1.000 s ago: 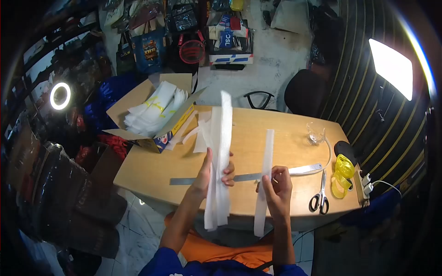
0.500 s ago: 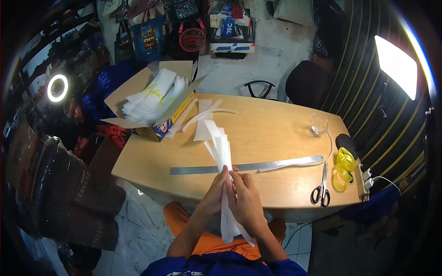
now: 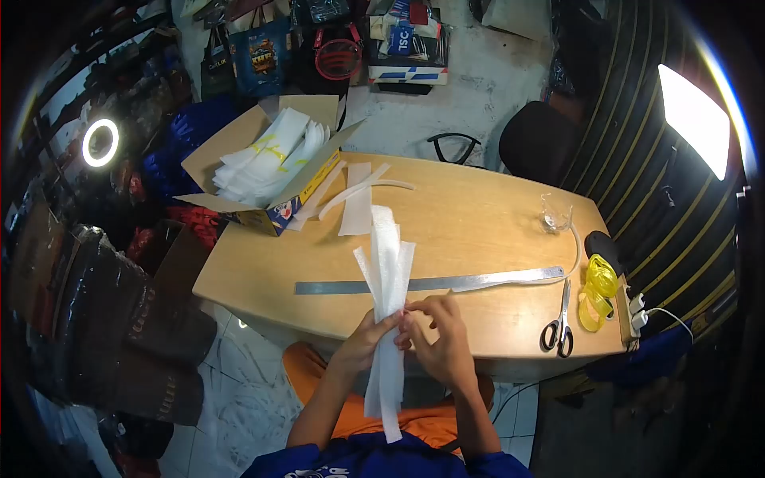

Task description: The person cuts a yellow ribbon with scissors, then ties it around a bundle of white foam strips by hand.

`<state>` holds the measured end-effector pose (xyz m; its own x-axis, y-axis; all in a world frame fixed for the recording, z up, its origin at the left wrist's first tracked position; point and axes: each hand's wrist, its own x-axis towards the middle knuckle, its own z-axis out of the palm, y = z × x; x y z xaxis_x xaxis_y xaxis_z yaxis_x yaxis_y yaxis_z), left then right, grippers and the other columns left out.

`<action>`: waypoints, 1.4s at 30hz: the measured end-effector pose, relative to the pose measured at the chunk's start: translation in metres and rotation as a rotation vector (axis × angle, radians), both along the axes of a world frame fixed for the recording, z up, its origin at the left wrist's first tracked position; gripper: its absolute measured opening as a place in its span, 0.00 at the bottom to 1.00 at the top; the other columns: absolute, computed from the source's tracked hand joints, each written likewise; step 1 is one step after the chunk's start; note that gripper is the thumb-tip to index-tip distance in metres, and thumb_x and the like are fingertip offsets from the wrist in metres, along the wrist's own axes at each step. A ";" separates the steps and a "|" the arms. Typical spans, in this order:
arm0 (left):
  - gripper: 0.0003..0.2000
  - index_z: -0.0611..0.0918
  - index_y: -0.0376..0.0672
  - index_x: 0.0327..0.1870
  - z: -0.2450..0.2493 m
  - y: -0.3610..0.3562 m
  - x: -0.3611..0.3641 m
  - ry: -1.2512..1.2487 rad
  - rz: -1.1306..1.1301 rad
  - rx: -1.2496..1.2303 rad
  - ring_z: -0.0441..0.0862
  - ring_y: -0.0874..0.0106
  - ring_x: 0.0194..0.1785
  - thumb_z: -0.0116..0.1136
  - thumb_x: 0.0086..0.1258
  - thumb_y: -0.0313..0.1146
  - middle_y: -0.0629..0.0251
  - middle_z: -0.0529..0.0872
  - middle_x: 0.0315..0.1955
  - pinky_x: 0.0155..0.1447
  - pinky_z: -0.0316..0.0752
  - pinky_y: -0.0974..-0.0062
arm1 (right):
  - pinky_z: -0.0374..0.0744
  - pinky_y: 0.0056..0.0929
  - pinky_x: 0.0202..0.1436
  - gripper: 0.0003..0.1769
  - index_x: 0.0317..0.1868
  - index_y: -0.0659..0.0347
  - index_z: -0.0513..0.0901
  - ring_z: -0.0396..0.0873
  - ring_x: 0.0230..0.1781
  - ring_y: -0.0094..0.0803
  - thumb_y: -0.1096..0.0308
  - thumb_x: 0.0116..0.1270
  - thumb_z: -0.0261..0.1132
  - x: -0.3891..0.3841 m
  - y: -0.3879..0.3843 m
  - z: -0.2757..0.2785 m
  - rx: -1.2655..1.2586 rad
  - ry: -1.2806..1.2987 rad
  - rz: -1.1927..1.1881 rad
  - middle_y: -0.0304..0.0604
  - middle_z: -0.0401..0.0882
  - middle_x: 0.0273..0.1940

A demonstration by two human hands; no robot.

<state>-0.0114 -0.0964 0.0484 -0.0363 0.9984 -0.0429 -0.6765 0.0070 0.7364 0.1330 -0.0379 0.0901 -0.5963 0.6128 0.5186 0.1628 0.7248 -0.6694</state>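
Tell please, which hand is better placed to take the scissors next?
Probably the right hand: it is nearer the scissors, while the left hand clasps the bundle of white strips.

On the light-brown wooden tabletop (image 3: 478, 223), at lower right, black-handled metal scissors (image 3: 565, 311) lie before a long grey metal ruler (image 3: 430, 283).

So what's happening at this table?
Someone seated at the table grips a loose bundle of white strips in their left hand, while the fingers of their right hand are at its edge. A metal ruler and scissors lie on the tabletop, and an open cardboard box holds more white pieces with yellow ties.
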 end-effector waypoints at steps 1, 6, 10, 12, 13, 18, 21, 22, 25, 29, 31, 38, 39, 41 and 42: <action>0.13 0.70 0.43 0.51 -0.003 -0.001 0.000 0.026 -0.038 0.046 0.76 0.78 0.35 0.54 0.72 0.38 0.68 0.75 0.37 0.38 0.75 0.78 | 0.74 0.34 0.46 0.20 0.51 0.68 0.76 0.72 0.45 0.40 0.71 0.59 0.67 0.001 0.005 0.003 -0.115 0.027 -0.041 0.49 0.74 0.43; 0.15 0.72 0.40 0.52 0.003 -0.004 0.009 0.303 -0.032 0.008 0.77 0.79 0.37 0.57 0.69 0.34 0.67 0.76 0.40 0.41 0.75 0.78 | 0.76 0.34 0.44 0.25 0.53 0.69 0.72 0.77 0.43 0.38 0.67 0.59 0.69 -0.008 0.007 0.014 -0.266 0.173 -0.076 0.53 0.76 0.46; 0.20 0.71 0.37 0.56 0.002 -0.002 0.018 0.618 0.055 0.091 0.76 0.77 0.48 0.60 0.66 0.33 0.66 0.78 0.45 0.48 0.74 0.78 | 0.74 0.28 0.48 0.25 0.54 0.68 0.72 0.77 0.45 0.28 0.66 0.60 0.69 -0.014 0.008 0.010 -0.621 0.179 0.142 0.47 0.78 0.46; 0.21 0.72 0.36 0.57 -0.007 -0.001 0.017 0.707 0.108 0.111 0.76 0.77 0.50 0.60 0.65 0.33 0.65 0.78 0.47 0.50 0.73 0.78 | 0.74 0.27 0.48 0.23 0.53 0.68 0.73 0.78 0.43 0.26 0.67 0.61 0.68 -0.016 0.010 0.003 -0.647 0.197 0.145 0.45 0.79 0.43; 0.21 0.72 0.36 0.56 -0.010 -0.001 0.016 0.649 0.070 0.084 0.76 0.77 0.49 0.61 0.65 0.34 0.65 0.78 0.46 0.50 0.73 0.77 | 0.74 0.26 0.48 0.21 0.52 0.69 0.73 0.78 0.42 0.25 0.67 0.62 0.67 -0.015 0.012 0.001 -0.661 0.169 0.148 0.44 0.80 0.41; 0.21 0.73 0.36 0.55 -0.011 -0.001 0.016 0.575 0.035 0.008 0.76 0.78 0.47 0.63 0.64 0.34 0.66 0.79 0.45 0.49 0.73 0.78 | 0.74 0.24 0.47 0.17 0.49 0.70 0.74 0.77 0.39 0.23 0.69 0.64 0.64 -0.017 0.011 0.000 -0.644 0.191 0.129 0.44 0.81 0.38; 0.20 0.73 0.37 0.54 -0.014 0.000 0.016 0.548 0.041 0.031 0.76 0.79 0.46 0.63 0.64 0.34 0.67 0.79 0.44 0.49 0.73 0.79 | 0.74 0.25 0.47 0.17 0.50 0.71 0.73 0.77 0.40 0.23 0.69 0.65 0.63 -0.018 0.011 -0.001 -0.673 0.193 0.155 0.44 0.80 0.38; 0.19 0.74 0.37 0.53 -0.014 0.000 0.017 0.545 0.046 0.039 0.77 0.79 0.45 0.63 0.64 0.34 0.67 0.79 0.43 0.47 0.73 0.79 | 0.74 0.25 0.48 0.17 0.51 0.71 0.73 0.78 0.40 0.23 0.69 0.65 0.63 -0.018 0.011 -0.001 -0.660 0.199 0.152 0.43 0.80 0.39; 0.18 0.74 0.37 0.51 -0.011 -0.001 0.015 0.559 0.034 0.035 0.77 0.80 0.42 0.62 0.64 0.35 0.68 0.80 0.40 0.44 0.74 0.80 | 0.74 0.24 0.48 0.18 0.52 0.71 0.72 0.78 0.41 0.23 0.69 0.66 0.63 -0.020 0.014 -0.005 -0.619 0.265 0.155 0.43 0.80 0.39; 0.16 0.74 0.37 0.50 -0.003 -0.001 0.017 0.583 0.032 -0.035 0.77 0.81 0.36 0.61 0.66 0.36 0.69 0.79 0.34 0.38 0.74 0.81 | 0.78 0.20 0.38 0.18 0.52 0.71 0.71 0.79 0.35 0.22 0.69 0.67 0.63 -0.017 0.017 -0.004 -0.611 0.316 0.128 0.44 0.81 0.38; 0.16 0.74 0.37 0.50 -0.006 -0.001 0.017 0.571 0.024 -0.015 0.77 0.80 0.36 0.60 0.67 0.36 0.68 0.79 0.33 0.37 0.75 0.81 | 0.77 0.19 0.30 0.18 0.52 0.72 0.71 0.78 0.31 0.21 0.69 0.67 0.62 -0.014 0.016 0.000 -0.635 0.272 0.122 0.44 0.81 0.36; 0.24 0.69 0.38 0.56 -0.024 -0.001 0.014 0.486 -0.021 0.102 0.77 0.77 0.32 0.47 0.73 0.52 0.65 0.78 0.32 0.36 0.75 0.78 | 0.73 0.17 0.17 0.19 0.51 0.73 0.72 0.75 0.24 0.18 0.68 0.67 0.62 -0.012 0.014 -0.003 -0.678 0.180 0.140 0.42 0.80 0.32; 0.24 0.69 0.38 0.56 -0.024 -0.001 0.014 0.486 -0.022 0.102 0.77 0.77 0.32 0.47 0.73 0.52 0.65 0.78 0.32 0.36 0.75 0.78 | 0.73 0.17 0.17 0.19 0.51 0.73 0.72 0.75 0.24 0.18 0.68 0.67 0.62 -0.012 0.012 -0.002 -0.679 0.180 0.139 0.42 0.80 0.32; 0.35 0.68 0.40 0.56 -0.023 -0.002 0.014 0.399 -0.050 0.043 0.77 0.76 0.31 0.33 0.69 0.66 0.64 0.78 0.30 0.35 0.75 0.77 | 0.73 0.16 0.26 0.20 0.53 0.73 0.72 0.72 0.28 0.16 0.68 0.66 0.63 -0.013 0.009 0.001 -0.625 0.233 0.158 0.39 0.79 0.32; 0.35 0.68 0.40 0.56 -0.025 -0.001 0.014 0.399 -0.050 0.044 0.77 0.76 0.31 0.33 0.69 0.66 0.64 0.78 0.30 0.35 0.75 0.77 | 0.73 0.16 0.26 0.20 0.53 0.73 0.72 0.72 0.28 0.16 0.68 0.66 0.63 -0.012 0.009 0.000 -0.624 0.233 0.158 0.39 0.79 0.32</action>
<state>0.0027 -0.0976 0.0239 0.0070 0.9999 0.0072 -0.3370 -0.0044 0.9415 0.1210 -0.0289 0.0905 -0.6188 0.7534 0.2222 -0.1125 0.1949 -0.9743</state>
